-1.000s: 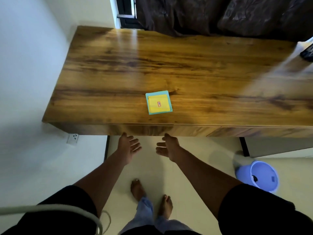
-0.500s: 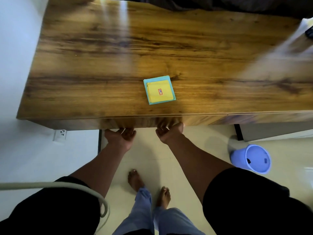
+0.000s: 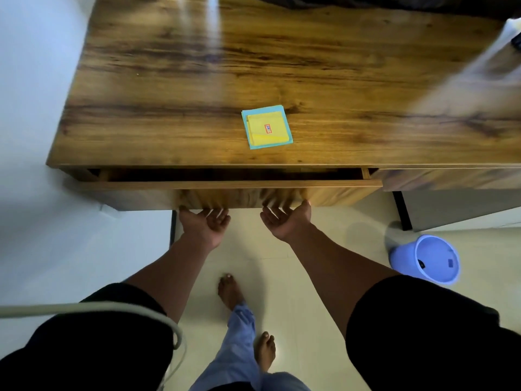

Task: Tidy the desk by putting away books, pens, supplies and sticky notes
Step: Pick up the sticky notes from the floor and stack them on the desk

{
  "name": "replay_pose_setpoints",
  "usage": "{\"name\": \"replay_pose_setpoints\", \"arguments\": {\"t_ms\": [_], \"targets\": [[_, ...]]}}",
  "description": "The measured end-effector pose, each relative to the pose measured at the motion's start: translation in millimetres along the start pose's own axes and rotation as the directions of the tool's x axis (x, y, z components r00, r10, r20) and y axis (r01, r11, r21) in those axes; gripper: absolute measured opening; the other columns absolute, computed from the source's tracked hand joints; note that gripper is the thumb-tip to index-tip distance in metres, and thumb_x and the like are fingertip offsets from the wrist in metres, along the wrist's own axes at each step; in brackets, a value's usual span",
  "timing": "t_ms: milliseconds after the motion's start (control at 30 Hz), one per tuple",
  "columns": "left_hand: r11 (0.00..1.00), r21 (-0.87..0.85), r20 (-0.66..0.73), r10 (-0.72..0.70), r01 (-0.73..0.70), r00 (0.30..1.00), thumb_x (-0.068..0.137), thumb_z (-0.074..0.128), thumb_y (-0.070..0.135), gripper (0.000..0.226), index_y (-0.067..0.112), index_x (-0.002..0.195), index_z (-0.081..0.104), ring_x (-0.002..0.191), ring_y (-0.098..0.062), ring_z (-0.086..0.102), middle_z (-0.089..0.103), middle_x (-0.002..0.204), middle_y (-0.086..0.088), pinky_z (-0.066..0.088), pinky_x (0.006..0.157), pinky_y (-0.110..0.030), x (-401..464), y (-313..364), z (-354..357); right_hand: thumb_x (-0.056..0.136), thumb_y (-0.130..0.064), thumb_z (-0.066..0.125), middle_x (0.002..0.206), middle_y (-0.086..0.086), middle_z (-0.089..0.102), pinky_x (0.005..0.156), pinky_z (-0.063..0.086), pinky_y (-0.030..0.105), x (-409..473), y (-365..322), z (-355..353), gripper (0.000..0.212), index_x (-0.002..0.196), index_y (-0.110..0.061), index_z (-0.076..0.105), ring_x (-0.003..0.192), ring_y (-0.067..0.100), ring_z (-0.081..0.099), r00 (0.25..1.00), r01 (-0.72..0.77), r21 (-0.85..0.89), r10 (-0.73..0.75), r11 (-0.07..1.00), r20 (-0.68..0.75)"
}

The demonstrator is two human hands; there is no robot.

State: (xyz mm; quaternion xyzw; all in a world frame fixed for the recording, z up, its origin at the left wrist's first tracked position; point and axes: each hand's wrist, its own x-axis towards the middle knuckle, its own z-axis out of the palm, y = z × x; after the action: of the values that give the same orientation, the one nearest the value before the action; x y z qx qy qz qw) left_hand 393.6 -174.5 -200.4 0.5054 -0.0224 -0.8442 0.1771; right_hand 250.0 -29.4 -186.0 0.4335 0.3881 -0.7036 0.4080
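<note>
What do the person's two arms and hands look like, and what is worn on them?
Both forearms are bare. The left hand and right hand carry no glove, ring or watch that shows. Short black sleeves cover the upper arms. A pale cable curves over the left sleeve.

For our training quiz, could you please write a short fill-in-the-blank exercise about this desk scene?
1. The yellow sticky notes lie on top of a ____ pad.
2. The drawer under the desk top is slightly ____.
3. The left hand and right hand both reach under the drawer's ____ panel.
4. The bucket on the floor is coloured ____.

Missing words: blue; open; front; blue
</note>
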Motion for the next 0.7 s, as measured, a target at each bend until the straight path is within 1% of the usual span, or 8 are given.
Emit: {"name": "replay_pose_setpoints", "arguments": {"t_ms": [133, 300, 400, 467, 533, 600, 633, 700], "targets": [[0.997, 0.072, 0.000, 0.011, -0.011, 1.000, 0.098, 0.034, 0.068, 0.082, 0.004, 0.149, 0.039, 0.135, -0.043, 0.048, 0.050, 0.145, -0.025, 0.033, 0.119, -0.053, -27.0, -7.7, -18.9, 0.098, -0.062, 0.040, 0.130, 0.026, 0.060, 0.105, 0.049, 0.054, -21.6, 8.7, -22.6, 0.066, 0.132, -0.007, 0.051, 0.105, 0.043, 0.066, 1.000, -0.018, -0.005, 0.018, 1.000, 0.007], [0.963, 0.268, -0.073, 0.054, -0.032, 0.996, 0.105, 0.033, 0.055, 0.068, -0.001, 0.142, 0.045, 0.117, -0.037, 0.060, 0.060, 0.128, -0.022, 0.043, 0.112, -0.049, -66.5, -23.8, -32.6, 0.100, -0.059, 0.040, 0.119, 0.026, 0.065, 0.101, 0.052, 0.055, -60.7, 26.3, -51.4, 0.059, 0.129, -0.009, 0.052, 0.104, 0.043, 0.067, 0.999, 0.039, -0.046, -0.037, 0.998, 0.028], [0.867, 0.494, -0.076, 0.116, -0.064, 0.990, 0.110, 0.039, 0.031, 0.048, -0.006, 0.141, 0.044, 0.119, -0.037, 0.061, 0.060, 0.132, -0.023, 0.047, 0.107, -0.048, -85.8, -34.2, -38.8, 0.102, -0.056, 0.039, 0.115, 0.021, 0.070, 0.095, 0.054, 0.050, -80.7, 36.4, -64.8, 0.054, 0.124, -0.010, 0.056, 0.102, 0.038, 0.069, 0.997, 0.064, -0.092, -0.060, 0.994, 0.051], [0.748, 0.658, -0.048, 0.158, -0.088, 0.986, 0.105, 0.050, 0.016, 0.032, -0.005, 0.129, 0.053, 0.108, -0.036, 0.066, 0.063, 0.130, -0.024, 0.054, 0.095, -0.047, -91.4, -38.0, -47.4, 0.104, -0.052, 0.041, 0.103, 0.017, 0.071, 0.084, 0.055, 0.043, -94.6, 45.5, -72.3, 0.050, 0.121, -0.008, 0.059, 0.090, 0.032, 0.069, 0.995, 0.078, -0.147, -0.069, 0.986, 0.066], [0.454, 0.871, 0.030, 0.332, -0.187, 0.943, 0.096, 0.063, 0.010, 0.011, 0.002, 0.102, 0.066, 0.087, -0.032, 0.073, 0.073, 0.109, -0.023, 0.061, 0.080, -0.045, -99.0, -40.9, -54.7, 0.104, -0.044, 0.046, 0.088, 0.015, 0.069, 0.074, 0.054, 0.038, -108.9, 55.4, -73.9, 0.043, 0.115, -0.006, 0.062, 0.078, 0.029, 0.065, 0.992, 0.117, -0.279, -0.101, 0.953, 0.071], [-0.083, 0.962, 0.261, 0.565, -0.261, 0.782, 0.093, 0.066, 0.018, 0.013, 0.010, 0.083, 0.070, 0.069, -0.023, 0.071, 0.074, 0.081, -0.011, 0.060, 0.063, -0.037, -120.6, -40.7, -53.7, 0.103, -0.035, 0.050, 0.080, 0.012, 0.070, 0.069, 0.053, 0.035, -122.9, 64.7, -72.0, 0.031, 0.104, -0.009, 0.067, 0.072, 0.025, 0.064, 0.971, 0.238, -0.482, -0.227, 0.843, 0.082], [-0.307, 0.916, 0.397, 0.619, -0.257, 0.677, 0.092, 0.066, 0.022, 0.017, 0.012, 0.080, 0.071, 0.063, -0.018, 0.066, 0.070, 0.073, -0.005, 0.053, 0.056, -0.030, -135.3, -40.8, -48.3, 0.100, -0.031, 0.053, 0.079, 0.009, 0.071, 0.068, 0.054, 0.034, -128.5, 67.8, -69.9, 0.026, 0.099, -0.012, 0.070, 0.072, 0.023, 0.065, 0.937, 0.335, -0.581, -0.329, 0.742, 0.119], [-0.520, 0.814, 0.569, 0.620, -0.261, 0.540, 0.093, 0.064, 0.029, 0.018, 0.018, 0.082, 0.073, 0.064, -0.014, 0.062, 0.068, 0.073, 0.002, 0.042, 0.056, -0.025, -154.5, -34.8, -36.1, 0.096, -0.030, 0.057, 0.084, 0.002, 0.073, 0.070, 0.055, 0.032, -137.3, 68.7, -64.3, 0.018, 0.094, -0.018, 0.071, 0.080, 0.021, 0.068, 0.799, 0.541, -0.727, -0.527, 0.422, 0.289]]}}
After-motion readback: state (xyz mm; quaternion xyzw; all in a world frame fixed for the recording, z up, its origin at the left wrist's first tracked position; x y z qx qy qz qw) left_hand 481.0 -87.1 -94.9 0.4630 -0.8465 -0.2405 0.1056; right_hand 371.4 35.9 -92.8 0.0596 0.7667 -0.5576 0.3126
